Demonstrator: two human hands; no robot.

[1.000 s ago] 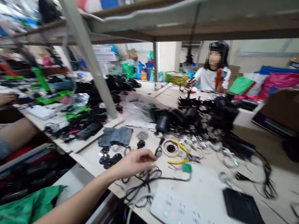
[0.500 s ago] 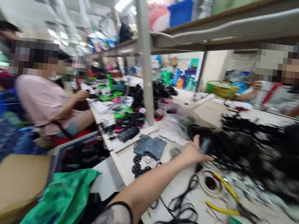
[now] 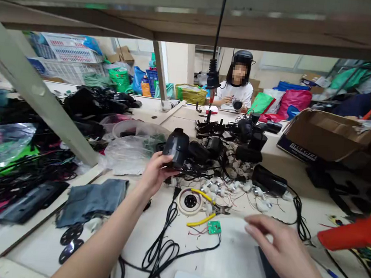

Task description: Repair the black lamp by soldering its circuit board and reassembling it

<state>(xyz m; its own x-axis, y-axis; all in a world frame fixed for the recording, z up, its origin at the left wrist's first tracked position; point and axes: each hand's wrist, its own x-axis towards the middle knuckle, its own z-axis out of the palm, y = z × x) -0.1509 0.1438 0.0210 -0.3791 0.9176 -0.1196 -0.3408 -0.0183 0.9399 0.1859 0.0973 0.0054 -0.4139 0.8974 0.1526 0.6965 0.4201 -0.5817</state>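
My left hand (image 3: 155, 173) grips a glossy black cylindrical plastic housing (image 3: 176, 148), raised at the near edge of a heap of similar black housings (image 3: 214, 146). My right hand (image 3: 276, 237) hovers over the white tabletop with fingers stretched out and nothing in them. Between the hands lie pliers with yellow handles (image 3: 201, 220), a roll of tape (image 3: 180, 205) around a black disc (image 3: 190, 200), and a small green circuit board (image 3: 214, 227) wired to a black cable (image 3: 159, 260). A dark flat block (image 3: 269, 267) sits partly under my right hand.
Small white-and-metal motors (image 3: 233, 186) lie before the heap. A grey cloth (image 3: 93, 200) and black discs (image 3: 72, 234) are at left. A red tool (image 3: 354, 232) and a cardboard box (image 3: 328, 132) stand right. A shelf (image 3: 198, 21) spans overhead; a co-worker (image 3: 235, 91) sits opposite.
The view has swung to the right, away from the co-worker at left. My left hand now holds the black housing up more clearly, and my right hand has come into view.
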